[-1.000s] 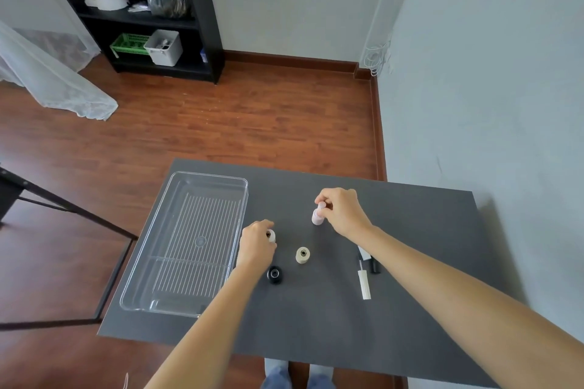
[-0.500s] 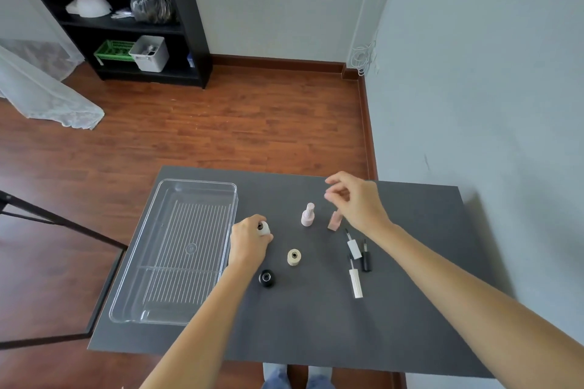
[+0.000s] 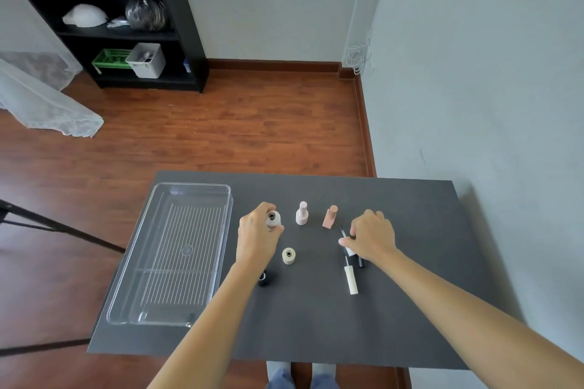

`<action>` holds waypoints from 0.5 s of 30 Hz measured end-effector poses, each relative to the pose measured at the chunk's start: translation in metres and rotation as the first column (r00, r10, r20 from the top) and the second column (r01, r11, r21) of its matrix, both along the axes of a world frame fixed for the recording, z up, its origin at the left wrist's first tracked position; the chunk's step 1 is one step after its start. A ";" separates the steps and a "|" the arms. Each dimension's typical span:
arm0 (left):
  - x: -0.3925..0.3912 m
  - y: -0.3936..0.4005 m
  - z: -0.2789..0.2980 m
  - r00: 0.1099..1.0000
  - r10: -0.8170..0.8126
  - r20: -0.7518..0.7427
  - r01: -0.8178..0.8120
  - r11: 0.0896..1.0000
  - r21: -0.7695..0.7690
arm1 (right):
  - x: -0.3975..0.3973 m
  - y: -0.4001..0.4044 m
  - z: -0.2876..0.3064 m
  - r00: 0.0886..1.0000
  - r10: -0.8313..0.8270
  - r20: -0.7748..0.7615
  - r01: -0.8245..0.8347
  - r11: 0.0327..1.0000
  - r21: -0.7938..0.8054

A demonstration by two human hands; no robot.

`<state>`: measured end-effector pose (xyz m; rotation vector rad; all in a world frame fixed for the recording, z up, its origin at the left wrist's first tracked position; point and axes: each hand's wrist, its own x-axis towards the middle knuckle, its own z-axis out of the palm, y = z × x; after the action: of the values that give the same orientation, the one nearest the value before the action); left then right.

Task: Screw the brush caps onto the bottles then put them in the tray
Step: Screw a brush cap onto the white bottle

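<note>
My left hand [image 3: 257, 235] grips an open white bottle [image 3: 273, 220] standing on the dark table [image 3: 316, 325]. My right hand [image 3: 371, 237] pinches a white brush cap [image 3: 347, 249] lying on the table, its brush tip pointing away. Beside it lie a black brush cap [image 3: 361, 262] and a cream brush cap [image 3: 350, 278]. A capped pale pink bottle [image 3: 302, 213] and a capped peach bottle [image 3: 330, 217] stand upright at mid-table. An open cream bottle [image 3: 288, 255] and an open black bottle [image 3: 263, 278] stand nearer me. The clear tray [image 3: 177, 249] at the left holds nothing.
A wall runs along the table's right side. Black metal legs of a stand [image 3: 47, 224] are on the wooden floor left of the tray. A black shelf unit [image 3: 104, 16] stands against the far wall.
My right hand left the capped pink bottle, swung right and came down onto the white brush cap. My left hand kept its grip on the white bottle.
</note>
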<state>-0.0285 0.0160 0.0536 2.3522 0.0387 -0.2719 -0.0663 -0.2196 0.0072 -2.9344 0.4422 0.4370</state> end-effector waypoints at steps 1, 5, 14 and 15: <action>-0.001 -0.001 0.001 1.000 0.003 -0.005 -0.003 1.000 -0.003 | 0.001 0.002 -0.004 1.000 0.006 -0.012 -0.007 0.999 -0.031; -0.004 -0.006 0.006 1.000 0.010 -0.012 -0.010 1.000 -0.016 | 0.003 0.007 -0.015 0.999 -0.015 -0.050 0.011 0.998 -0.068; -0.004 -0.013 0.040 0.996 0.024 0.080 -0.016 0.995 -0.094 | 0.005 -0.010 0.028 0.842 -0.511 0.173 0.302 0.712 0.634; -0.002 -0.016 0.048 0.996 0.021 0.090 -0.010 0.992 -0.122 | 0.005 -0.015 0.039 0.812 -0.556 0.176 0.301 0.658 0.690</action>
<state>-0.0302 0.0002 0.1014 2.2395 -0.0031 -0.1545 -0.0613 -0.2344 0.0460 -2.0660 0.7490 -0.0576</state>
